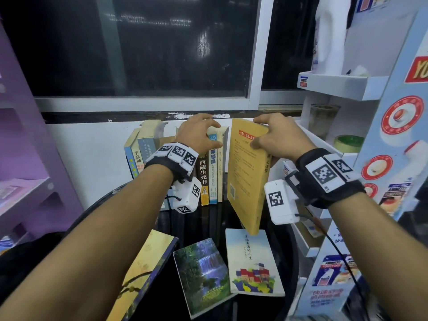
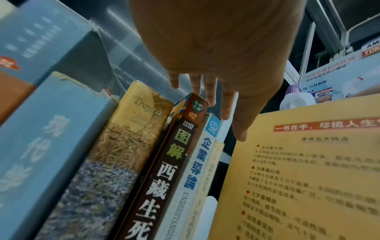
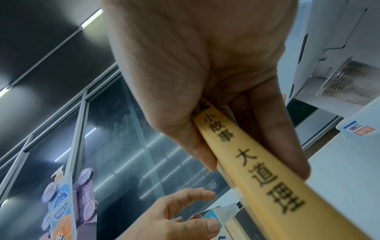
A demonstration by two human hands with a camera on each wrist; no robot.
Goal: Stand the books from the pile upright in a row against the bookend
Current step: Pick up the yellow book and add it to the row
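Note:
My right hand [image 1: 261,133] grips the top of a yellow book [image 1: 245,177], holding it upright and slightly tilted, just right of a row of standing books [image 1: 208,177]. A narrow gap separates it from the row. The wrist view shows that hand [image 3: 246,154] pinching the spine [image 3: 287,203] between thumb and fingers. My left hand [image 1: 213,130] hovers over the row's tops, fingers spread, its fingertips [image 2: 209,99] touching the brown book [image 2: 164,170]. Three books lie flat in front: a gold one [image 1: 143,274], a waterfall one [image 1: 203,274] and a pale one [image 1: 252,262]. I cannot make out the bookend.
The books stand on a dark round table [image 1: 208,223] below a window [image 1: 139,54]. A white display shelf [image 1: 335,86] with a plastic cup [image 1: 324,117] and a tape roll [image 1: 349,142] crowds the right side. A purple shelf [image 1: 23,158] stands on the left.

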